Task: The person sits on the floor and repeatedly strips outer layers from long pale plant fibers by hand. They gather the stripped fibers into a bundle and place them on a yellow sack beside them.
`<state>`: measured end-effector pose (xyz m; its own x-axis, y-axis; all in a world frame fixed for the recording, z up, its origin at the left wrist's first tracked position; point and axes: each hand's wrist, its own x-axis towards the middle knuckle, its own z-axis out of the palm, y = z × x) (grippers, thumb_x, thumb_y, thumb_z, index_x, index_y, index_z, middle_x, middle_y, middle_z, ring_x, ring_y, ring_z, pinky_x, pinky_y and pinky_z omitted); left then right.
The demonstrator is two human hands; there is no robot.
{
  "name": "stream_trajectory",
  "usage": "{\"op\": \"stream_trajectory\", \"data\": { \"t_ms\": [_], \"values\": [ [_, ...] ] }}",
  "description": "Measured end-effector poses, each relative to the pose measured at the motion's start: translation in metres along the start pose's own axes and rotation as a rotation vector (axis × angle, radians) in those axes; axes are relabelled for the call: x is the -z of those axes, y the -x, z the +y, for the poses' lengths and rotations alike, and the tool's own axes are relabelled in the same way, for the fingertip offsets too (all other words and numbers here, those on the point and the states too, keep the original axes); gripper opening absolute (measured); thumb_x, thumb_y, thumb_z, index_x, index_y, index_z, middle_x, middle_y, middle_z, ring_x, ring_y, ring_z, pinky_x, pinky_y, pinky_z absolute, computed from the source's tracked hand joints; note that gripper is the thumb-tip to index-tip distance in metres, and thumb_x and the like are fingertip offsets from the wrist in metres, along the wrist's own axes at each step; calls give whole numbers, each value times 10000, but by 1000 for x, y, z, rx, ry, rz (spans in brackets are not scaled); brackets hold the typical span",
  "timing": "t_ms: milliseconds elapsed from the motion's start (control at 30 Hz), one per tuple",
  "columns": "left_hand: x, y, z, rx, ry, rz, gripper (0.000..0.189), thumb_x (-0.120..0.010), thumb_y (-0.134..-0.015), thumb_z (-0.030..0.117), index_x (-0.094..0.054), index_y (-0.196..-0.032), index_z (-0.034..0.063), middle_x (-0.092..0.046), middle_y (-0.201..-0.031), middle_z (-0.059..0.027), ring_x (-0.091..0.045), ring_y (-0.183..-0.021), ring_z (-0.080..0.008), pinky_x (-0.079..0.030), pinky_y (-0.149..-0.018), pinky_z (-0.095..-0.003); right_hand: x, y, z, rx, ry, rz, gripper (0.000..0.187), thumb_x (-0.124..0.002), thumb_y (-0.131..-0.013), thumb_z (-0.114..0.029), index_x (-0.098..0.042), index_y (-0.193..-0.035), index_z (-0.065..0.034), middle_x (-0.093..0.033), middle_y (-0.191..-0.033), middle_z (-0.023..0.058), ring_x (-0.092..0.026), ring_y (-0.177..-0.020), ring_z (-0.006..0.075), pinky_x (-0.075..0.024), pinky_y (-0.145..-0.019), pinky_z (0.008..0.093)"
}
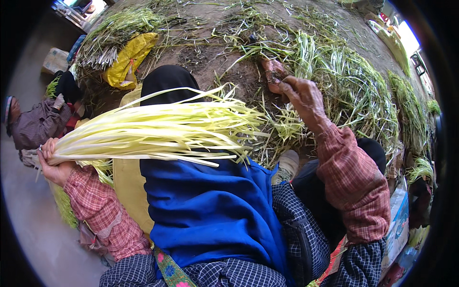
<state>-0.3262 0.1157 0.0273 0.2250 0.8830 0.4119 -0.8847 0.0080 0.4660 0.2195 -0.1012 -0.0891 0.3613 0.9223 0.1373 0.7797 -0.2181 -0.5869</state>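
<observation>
A thick bundle of pale yellow blanched garlic chives (161, 125) lies sideways across my lap. My left hand (53, 156) grips its white stem ends at the left, and the leaf tips fan out to the right. Past my knees, my right hand (301, 95) is low over the littered ground with its fingers curled together. Its fingertips overlap the edge of a dirty reddish object (274, 75), whose kind is unclear. I cannot tell whether they grip it or only touch it. Below the hand are loose chive trimmings (288, 125). A blue cloth (211, 208) covers my lap.
A large heap of green and withered chives (355, 86) spreads at the right. Another pile (104, 46) lies at the upper left beside a yellow sack (131, 61). Another person (43, 114) sits at the left. A printed carton (396, 222) stands by my right side.
</observation>
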Motion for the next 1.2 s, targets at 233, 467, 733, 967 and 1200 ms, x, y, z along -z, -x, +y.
{"op": "stream_trajectory", "data": {
  "t_ms": [233,467,733,967,1200],
  "values": [
    [-23,-30,-33,-214,-101,30,213,-440,-806,103,-344,-618,132,-333,-567,13,-375,-613,-150,-337,-701,-312,5,21,-62,327,-608,-229,420,-548,-859,-410,-655,-913,-8,-668,-885,133,-634,-776,247,-494,-725,364],
    [-94,-24,-116,-365,-214,46,245,-432,-866,164,-350,-640,121,-348,-601,1,-392,-633,-161,-348,-714,-335,-29,33,-78,116,-567,-478,562,-580,-831,-526,-549,-1078,-22,-625,-759,186,-603,-697,302,-451,-655,405],
    [-51,-2,-76,-324,-319,-65,257,-468,-873,131,-353,-643,128,-338,-593,21,-361,-574,-123,-341,-616,-290,-39,69,-85,293,-582,-773,347,-389,-976,-275,-584,-948,11,-598,-827,198,-612,-823,318,-497,-695,379],
    [-39,13,-57,-178,-135,42,268,-478,-879,126,-351,-643,126,-338,-589,15,-341,-558,-123,-347,-622,-280,-29,60,-46,382,24,-589,222,-464,-900,-129,-593,-1075,-82,-625,-882,78,-614,-742,218,-537,-675,333],
    [-44,16,-70,-126,-147,4,284,-474,-882,122,-343,-630,131,-343,-598,15,-348,-587,-121,-345,-631,-272,-27,21,-44,431,-336,-92,209,-565,-799,-79,-648,-990,-78,-629,-816,135,-608,-668,258,-494,-640,385]
  ]
}}
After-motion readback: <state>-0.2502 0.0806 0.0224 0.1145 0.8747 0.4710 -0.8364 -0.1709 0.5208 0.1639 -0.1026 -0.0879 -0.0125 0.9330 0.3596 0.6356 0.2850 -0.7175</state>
